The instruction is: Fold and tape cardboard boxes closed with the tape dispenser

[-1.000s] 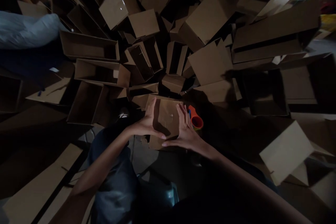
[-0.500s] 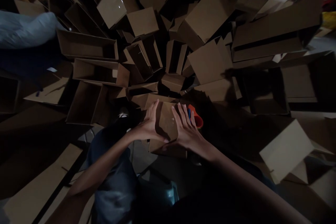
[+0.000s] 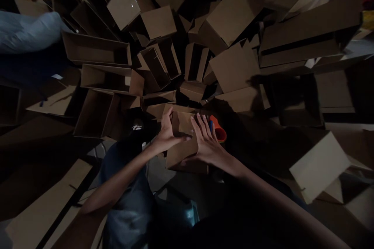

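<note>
Low light, dark floor (image 3: 159, 177) with a grey patch showing near the person's feet. Most of the view is cardboard: dozens of open brown corrugated boxes (image 3: 156, 62) lie heaped and tilted at all angles ahead, some on their sides with the insides showing. Flat cardboard sheet (image 3: 48, 198) lies at lower left. Pale cardboard panel (image 3: 320, 167) sits tilted at lower right. Blue-grey plastic sack (image 3: 27, 33) at upper left, against the heap. Yellow item (image 3: 368, 19) at the right edge, too dark and cut off to name.

Small cardboard box (image 3: 182, 148) is between the hands, just in front of the heap and above the person's dark shoe (image 3: 136, 128). Its flaps are up and angled; can't tell whether it rests on anything.

Left hand (image 3: 168, 134): fingers (image 3: 182, 138) spread across the box, thumb up along its left side, no clear pinch. Right hand (image 3: 207, 144): fingers (image 3: 203, 126) spread, flat against the box's right side. Orange-red cup-shaped object (image 3: 219, 129) with a bit of blue sits just beside the right fingertips.
</note>
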Available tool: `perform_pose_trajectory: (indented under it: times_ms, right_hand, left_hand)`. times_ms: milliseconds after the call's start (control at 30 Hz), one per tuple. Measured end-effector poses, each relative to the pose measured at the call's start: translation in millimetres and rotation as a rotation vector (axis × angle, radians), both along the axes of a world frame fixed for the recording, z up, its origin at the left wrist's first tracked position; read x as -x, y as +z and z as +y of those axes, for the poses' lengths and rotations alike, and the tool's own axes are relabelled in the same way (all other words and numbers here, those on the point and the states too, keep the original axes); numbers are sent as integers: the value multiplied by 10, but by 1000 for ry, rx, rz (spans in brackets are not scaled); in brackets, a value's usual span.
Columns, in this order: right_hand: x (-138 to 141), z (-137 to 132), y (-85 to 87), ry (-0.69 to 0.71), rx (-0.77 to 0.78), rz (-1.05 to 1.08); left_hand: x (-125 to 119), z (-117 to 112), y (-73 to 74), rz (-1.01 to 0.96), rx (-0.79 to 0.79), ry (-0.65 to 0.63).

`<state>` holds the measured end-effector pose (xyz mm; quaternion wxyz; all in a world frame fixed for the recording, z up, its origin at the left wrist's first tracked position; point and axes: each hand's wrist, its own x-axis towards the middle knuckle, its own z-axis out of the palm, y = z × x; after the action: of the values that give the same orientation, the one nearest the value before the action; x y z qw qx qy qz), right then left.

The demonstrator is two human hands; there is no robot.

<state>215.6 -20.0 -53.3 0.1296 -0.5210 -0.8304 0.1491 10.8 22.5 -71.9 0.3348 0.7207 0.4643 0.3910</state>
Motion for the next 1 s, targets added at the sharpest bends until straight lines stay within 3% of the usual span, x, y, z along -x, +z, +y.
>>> perform_pose_trajectory:
  times_ms: [267, 533, 767, 1000]
  right_hand:
    - [14, 1, 30, 13, 50, -12]
    - [-3, -9, 89, 8, 107, 16]
    - [74, 37, 22, -97, 114, 98]
    - [-69, 38, 158, 65, 253, 160]
  left_hand:
    - [-22, 53, 26, -26, -39, 128]
    - [19, 27, 77, -60, 172, 25]
    - [62, 13, 165, 5, 213, -54]
    - [52, 6, 170, 113, 195, -35]
